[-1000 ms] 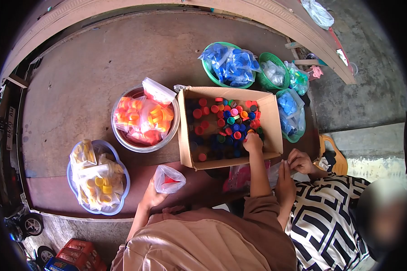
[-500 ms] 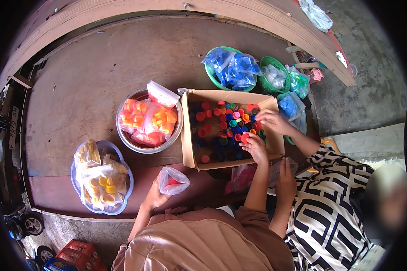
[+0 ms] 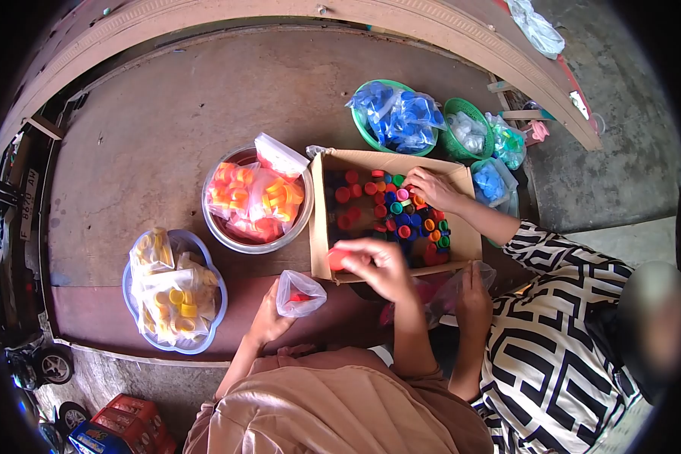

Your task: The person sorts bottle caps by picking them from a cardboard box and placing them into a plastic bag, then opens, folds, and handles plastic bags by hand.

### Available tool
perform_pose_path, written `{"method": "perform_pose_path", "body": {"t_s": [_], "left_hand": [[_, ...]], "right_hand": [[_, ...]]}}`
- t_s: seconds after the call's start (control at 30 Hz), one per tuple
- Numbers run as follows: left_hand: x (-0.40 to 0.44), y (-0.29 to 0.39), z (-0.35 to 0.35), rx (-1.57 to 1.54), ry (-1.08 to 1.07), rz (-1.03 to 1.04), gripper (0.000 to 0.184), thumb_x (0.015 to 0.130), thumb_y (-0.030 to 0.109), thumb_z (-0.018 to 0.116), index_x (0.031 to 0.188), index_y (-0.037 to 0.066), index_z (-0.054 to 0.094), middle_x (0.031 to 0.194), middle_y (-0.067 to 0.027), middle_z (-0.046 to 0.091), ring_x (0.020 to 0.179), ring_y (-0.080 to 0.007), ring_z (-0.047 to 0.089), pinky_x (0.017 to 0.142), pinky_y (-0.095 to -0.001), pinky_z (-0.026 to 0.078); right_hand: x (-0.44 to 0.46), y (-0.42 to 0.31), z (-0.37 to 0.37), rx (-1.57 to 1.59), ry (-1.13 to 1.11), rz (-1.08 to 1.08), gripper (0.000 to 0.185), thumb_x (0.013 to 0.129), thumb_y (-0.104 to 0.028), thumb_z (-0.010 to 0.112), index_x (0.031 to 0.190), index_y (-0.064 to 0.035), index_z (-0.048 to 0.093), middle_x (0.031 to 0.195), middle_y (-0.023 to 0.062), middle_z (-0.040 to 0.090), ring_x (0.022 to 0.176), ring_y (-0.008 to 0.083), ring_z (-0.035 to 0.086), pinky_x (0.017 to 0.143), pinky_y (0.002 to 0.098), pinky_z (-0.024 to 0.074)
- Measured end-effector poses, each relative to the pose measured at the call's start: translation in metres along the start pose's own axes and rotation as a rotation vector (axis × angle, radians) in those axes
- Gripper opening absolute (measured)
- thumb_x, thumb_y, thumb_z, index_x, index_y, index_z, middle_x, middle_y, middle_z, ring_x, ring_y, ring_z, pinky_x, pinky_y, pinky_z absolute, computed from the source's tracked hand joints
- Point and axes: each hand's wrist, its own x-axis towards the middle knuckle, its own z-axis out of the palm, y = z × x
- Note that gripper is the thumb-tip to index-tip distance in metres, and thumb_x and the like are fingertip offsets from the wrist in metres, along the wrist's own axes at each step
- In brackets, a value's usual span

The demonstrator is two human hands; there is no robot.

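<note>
My left hand (image 3: 268,318) holds a clear plastic bag (image 3: 300,293) with its mouth open and something red inside. Above the near left corner of the cardboard box (image 3: 456,261), my right hand (image 3: 382,268) grips a red cap (image 3: 338,259); the fingers are a little blurred. Loose bottle caps (image 3: 405,219) in red, blue, green and orange lie in the box. A co-worker's hand (image 3: 431,188) reaches into its far right part. The co-worker's other hand (image 3: 474,299) holds another clear bag (image 3: 446,295) by the box's near side.
Left of the box stands a round bowl (image 3: 208,219) with bagged orange and red caps. A pale blue basin (image 3: 218,321) holds bagged yellow caps. Green baskets (image 3: 359,135) with bagged blue and clear items stand behind and right. The co-worker (image 3: 556,325) is at my right.
My right hand has moved left from inside the box, carrying a red cap toward the bag. The co-worker's hand has reached further left into the box. The view has shifted slightly.
</note>
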Motion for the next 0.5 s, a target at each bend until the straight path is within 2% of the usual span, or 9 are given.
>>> {"method": "perform_pose_path", "body": {"t_s": [0.1,0.13,0.17,0.23,0.3,0.37,0.4,0.43,0.5], "left_hand": [[0.003,0.002,0.003,-0.031,0.016,0.026,0.053,0.067,0.013,0.068,0.115,0.001,0.047,0.107,-0.0169,0.056,0.103,-0.0326,0.054,0.09,-0.0379,0.042],[0.003,0.002,0.004,-0.053,0.026,0.038,0.053,0.068,0.013,0.068,0.115,0.001,0.047,0.107,-0.0168,0.056,0.103,-0.0326,0.054,0.09,-0.038,0.042],[0.003,0.003,0.004,-0.04,0.02,0.047,0.053,0.068,0.014,0.069,0.114,0.001,0.047,0.107,-0.0165,0.056,0.102,-0.0324,0.054,0.089,-0.0382,0.042],[0.003,0.006,0.002,-0.014,0.01,0.065,0.053,0.067,0.015,0.07,0.114,0.001,0.048,0.106,-0.016,0.056,0.102,-0.032,0.054,0.089,-0.0385,0.042],[0.003,0.0,0.001,-0.052,-0.006,0.047,0.054,0.067,0.015,0.071,0.113,0.0,0.048,0.105,-0.0152,0.055,0.1,-0.031,0.055,0.088,-0.0378,0.043],[0.001,0.004,-0.002,-0.042,-0.027,0.011,0.053,0.066,0.015,0.071,0.112,0.0,0.048,0.105,-0.015,0.055,0.1,-0.0304,0.055,0.087,-0.0372,0.043],[0.0,0.001,-0.002,-0.041,-0.026,0.018,0.053,0.066,0.014,0.071,0.112,0.0,0.049,0.105,-0.0151,0.055,0.1,-0.0304,0.055,0.087,-0.037,0.043],[-0.002,-0.004,-0.002,-0.04,-0.025,0.026,0.053,0.066,0.014,0.071,0.112,-0.001,0.049,0.105,-0.0152,0.055,0.099,-0.0303,0.055,0.087,-0.0367,0.043],[0.0,-0.003,-0.002,-0.036,-0.023,0.032,0.052,0.066,0.013,0.071,0.111,-0.001,0.049,0.105,-0.0154,0.055,0.099,-0.03,0.055,0.087,-0.0364,0.043]], "right_hand": [[-0.002,-0.013,0.035,-0.405,-0.206,-0.086,0.015,0.078,-0.01,0.066,0.091,-0.003,0.067,0.08,0.0116,0.067,0.062,0.0162,0.062,0.061,0.0268,0.0479],[-0.002,-0.001,0.043,-0.49,-0.239,-0.219,0.018,0.074,-0.01,0.067,0.09,-0.0029,0.067,0.076,0.0155,0.065,0.066,0.0262,0.063,0.064,0.0325,0.0486],[-0.005,0.004,0.048,-0.548,-0.317,-0.162,0.019,0.073,-0.012,0.067,0.089,-0.0026,0.067,0.078,0.0168,0.064,0.072,0.0302,0.063,0.065,0.036,0.0486],[-0.006,0.014,0.052,-0.556,-0.301,-0.323,0.019,0.073,-0.013,0.067,0.09,-0.0032,0.066,0.082,0.0165,0.063,0.071,0.0292,0.062,0.065,0.0348,0.0484],[0.002,0.01,0.037,-0.332,-0.251,-0.211,0.018,0.074,-0.014,0.067,0.088,-0.0035,0.065,0.083,0.0147,0.062,0.069,0.0275,0.061,0.063,0.0335,0.0478],[0.018,0.016,0.004,-0.582,0.004,-0.174,0.011,0.075,-0.013,0.065,0.082,-0.0048,0.064,0.077,0.0101,0.059,0.068,0.0247,0.06,0.061,0.0326,0.0466],[0.027,0.034,-0.015,-0.634,0.129,-0.037,0.011,0.074,-0.013,0.065,0.083,-0.0061,0.065,0.079,0.0105,0.06,0.07,0.0276,0.06,0.062,0.0348,0.0472],[0.032,0.061,-0.04,-0.937,0.252,-0.103,0.012,0.073,-0.011,0.066,0.085,-0.0069,0.064,0.08,0.011,0.059,0.071,0.0265,0.059,0.063,0.0353,0.0485],[0.04,0.097,-0.077,-1.247,0.192,0.196,0.016,0.069,-0.015,0.069,0.082,-0.0084,0.065,0.089,0.012,0.06,0.081,0.0299,0.06,0.069,0.0396,0.0488]]}}
